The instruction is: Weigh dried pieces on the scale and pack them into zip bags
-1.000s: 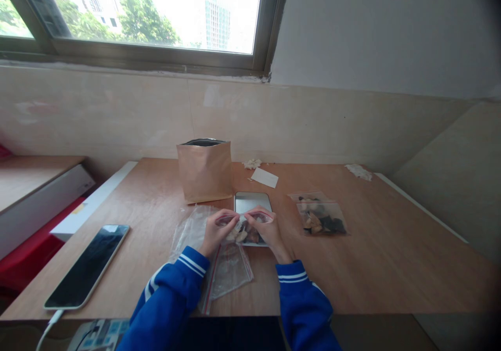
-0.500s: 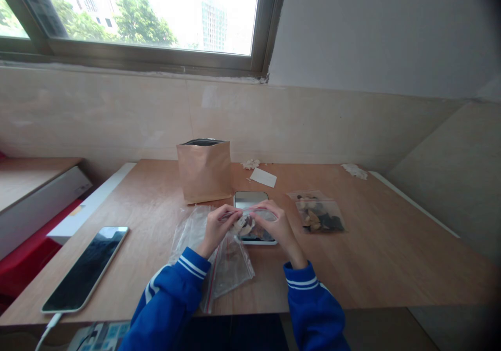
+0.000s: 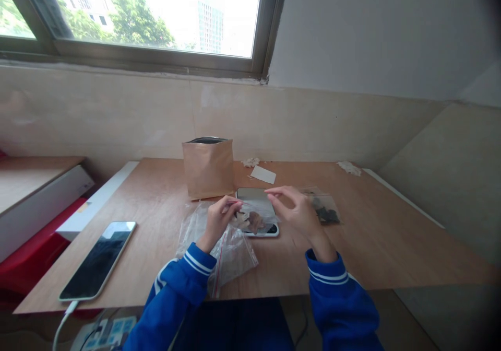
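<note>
My left hand [image 3: 219, 219] pinches the upper left edge of a small clear zip bag [image 3: 256, 220] holding pale and brown dried pieces. My right hand [image 3: 297, 212] is just right of the bag's upper edge, thumb and forefinger a little apart with nothing visible between them. The bag hangs over a flat, white-rimmed device [image 3: 250, 194] with a shiny top, partly covering it. Under and beside my left wrist lie several clear zip bags [image 3: 237, 257], seemingly without contents. A second filled zip bag [image 3: 326, 210] with dark pieces lies behind my right hand, partly hidden by it.
An open brown paper pouch [image 3: 209, 171] stands upright behind the bags. A white card [image 3: 263, 174] and crumbly white bits [image 3: 250, 162] lie near the wall. At left is a phone [image 3: 99, 262] with a cable; a power strip [image 3: 109, 332] sits below the table edge.
My right hand has moved right and slightly up, away from the left hand and off the bag's upper edge. The left hand keeps its pinch. The view has shifted slightly.
</note>
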